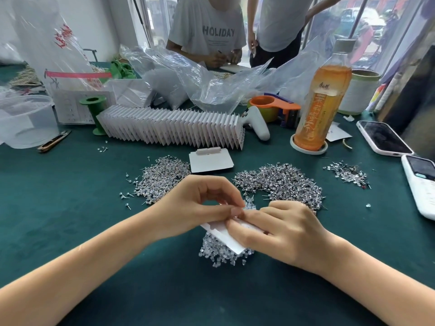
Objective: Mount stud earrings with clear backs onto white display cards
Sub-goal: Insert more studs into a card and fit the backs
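Note:
A white display card is held low over the green table, above a heap of clear earring backs. My left hand pinches at the card's upper edge with thumb and forefinger. My right hand grips the card from the right, its fingers curled over it. What sits between the fingertips is too small to tell. Two piles of silver stud earrings lie beyond the hands, one on the left and one on the right. A blank card lies between them.
A long row of filled cards stands behind. An orange drink bottle, a tape dispenser, two phones, a smaller stud pile, plastic bags, a clear tub and snips ring the workspace. Two people stand across the table.

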